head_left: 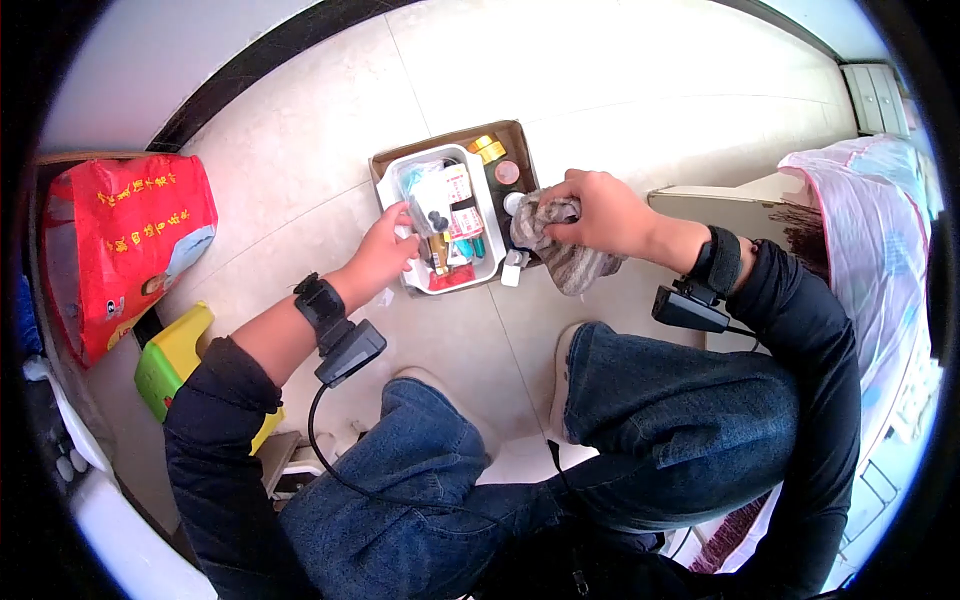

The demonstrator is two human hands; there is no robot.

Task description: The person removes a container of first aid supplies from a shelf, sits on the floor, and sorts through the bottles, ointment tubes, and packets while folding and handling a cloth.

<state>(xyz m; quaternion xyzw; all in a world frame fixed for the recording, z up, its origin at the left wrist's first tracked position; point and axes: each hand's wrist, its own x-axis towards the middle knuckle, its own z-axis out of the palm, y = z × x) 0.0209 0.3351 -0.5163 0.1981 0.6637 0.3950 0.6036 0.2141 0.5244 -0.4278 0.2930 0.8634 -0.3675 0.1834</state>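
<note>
Grey-brown cloth [582, 265], one, bunched in the closed grip of the right hand [600, 210] at three o'clock of the white tub [487, 270]; dangling folds might snag and topple the small white container [511, 274] at four; left hand [382, 250] at the rim's nine o'clock, hold unclear.

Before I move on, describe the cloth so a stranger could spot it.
On the pale tiled floor sits a cardboard box. At its right side, the person's right hand holds the cloth. Crumpled and grey-brown, it droops, unlike the white tub nearby.
</note>
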